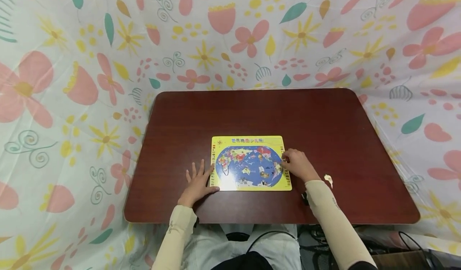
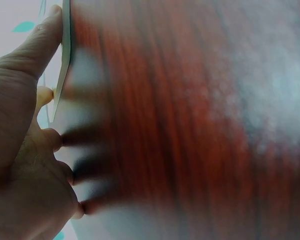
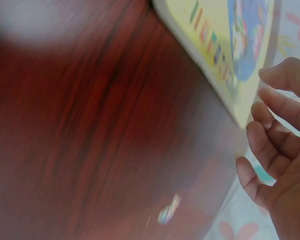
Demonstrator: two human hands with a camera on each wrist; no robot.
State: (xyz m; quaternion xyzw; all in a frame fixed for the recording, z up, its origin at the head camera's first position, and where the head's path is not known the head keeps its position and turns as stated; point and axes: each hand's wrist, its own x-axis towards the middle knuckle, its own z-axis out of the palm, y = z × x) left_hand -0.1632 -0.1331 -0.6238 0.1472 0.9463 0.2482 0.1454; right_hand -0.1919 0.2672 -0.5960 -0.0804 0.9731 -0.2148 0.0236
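Observation:
A yellow-bordered children's world map board [image 1: 248, 184] lies flat near the middle of the table, its blue oval map facing up. At its lower left corner is my left hand [image 1: 196, 186], fingers spread, with the thumb along the front edge and the index fingertip at the left side. The left wrist view shows this hand [image 2: 20, 130] from the palm side, beside the thin board edge [image 2: 66, 40]. My right hand [image 1: 298, 165] reaches over the board's right edge, fingertips at the map. In the right wrist view, its fingers [image 3: 262, 145] are loosely bent with nothing between them.
The dark red-brown table [image 1: 173, 142] has rounded corners. A small pale piece with coloured marks [image 1: 329, 180] lies on it beside my right wrist. A white flower-patterned cloth [image 1: 108, 81] surrounds the table. Black cables [image 1: 317, 238] hang below its front right edge.

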